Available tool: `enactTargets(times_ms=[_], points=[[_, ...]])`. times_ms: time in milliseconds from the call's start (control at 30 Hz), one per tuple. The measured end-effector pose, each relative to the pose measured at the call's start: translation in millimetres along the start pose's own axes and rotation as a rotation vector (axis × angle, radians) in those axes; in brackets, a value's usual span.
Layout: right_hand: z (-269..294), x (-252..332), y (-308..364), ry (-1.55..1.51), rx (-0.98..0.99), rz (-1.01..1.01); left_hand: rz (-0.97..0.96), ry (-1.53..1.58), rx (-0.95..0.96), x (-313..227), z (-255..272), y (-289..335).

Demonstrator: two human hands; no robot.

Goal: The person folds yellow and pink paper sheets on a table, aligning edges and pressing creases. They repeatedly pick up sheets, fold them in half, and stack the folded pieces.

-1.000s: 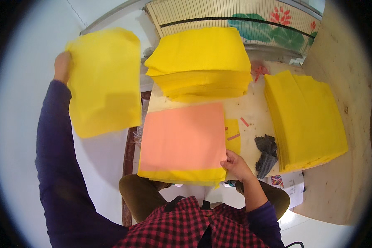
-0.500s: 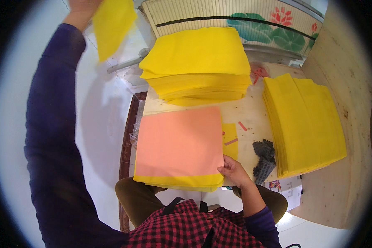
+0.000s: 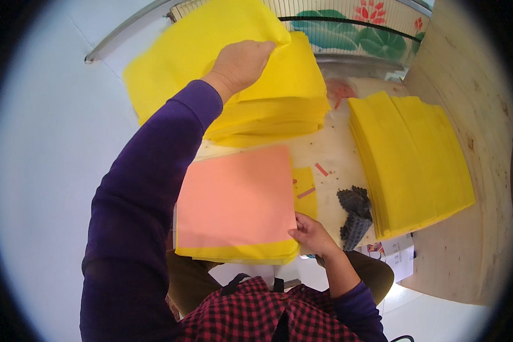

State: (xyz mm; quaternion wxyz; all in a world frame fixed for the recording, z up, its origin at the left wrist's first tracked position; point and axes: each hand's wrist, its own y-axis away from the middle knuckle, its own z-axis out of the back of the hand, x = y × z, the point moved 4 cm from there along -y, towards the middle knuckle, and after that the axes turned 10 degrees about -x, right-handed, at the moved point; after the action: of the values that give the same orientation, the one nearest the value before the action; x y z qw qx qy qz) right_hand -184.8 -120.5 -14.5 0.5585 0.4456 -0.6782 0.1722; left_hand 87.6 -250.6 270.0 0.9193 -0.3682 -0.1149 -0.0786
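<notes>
My left hand (image 3: pixel 242 67) reaches over the far yellow stack (image 3: pixel 271 117), its fingers closed on the right corner of a yellow fabric sheet (image 3: pixel 174 62). That sheet spreads leftward from the hand, past the stack's left side. In front of me lies a salmon-pink sheet (image 3: pixel 236 196) on top of yellow sheets (image 3: pixel 239 252), whose near edge shows below it. My right hand (image 3: pixel 313 235) pinches the right edge of this layered pile, thumb on top and fingers partly hidden underneath.
Another tall yellow stack (image 3: pixel 413 165) stands at the right beside a wooden panel (image 3: pixel 464 142). A crumpled dark grey cloth (image 3: pixel 356 219) lies left of it. Pink scraps (image 3: pixel 321 169) and a yellow piece (image 3: pixel 305 206) lie on the table. Behind is a slatted panel (image 3: pixel 325 34) with painted flowers.
My left hand has come from the upper left, across to the right, over the far stack. The view has shifted slightly. My right hand keeps its grip on the pile's edge.
</notes>
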Motion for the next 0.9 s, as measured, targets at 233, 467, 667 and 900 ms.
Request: enactTargets(times_ms=[233, 467, 667, 900], points=[[-1, 3, 0, 0.002, -0.001, -0.001, -0.038, 0.204, -0.008, -11, -36, 20], [-5, 8, 1, -0.075, 0.001, -0.014, -0.007, 0.392, -0.009, -3, -57, 16], [-4, 7, 1, -0.029, -0.014, -0.058, 0.096, 0.347, -0.038, 20, -70, -6], [-3, 4, 1, -0.037, -0.007, 0.001, 0.04, 0.242, -0.215, 56, -83, -56]])
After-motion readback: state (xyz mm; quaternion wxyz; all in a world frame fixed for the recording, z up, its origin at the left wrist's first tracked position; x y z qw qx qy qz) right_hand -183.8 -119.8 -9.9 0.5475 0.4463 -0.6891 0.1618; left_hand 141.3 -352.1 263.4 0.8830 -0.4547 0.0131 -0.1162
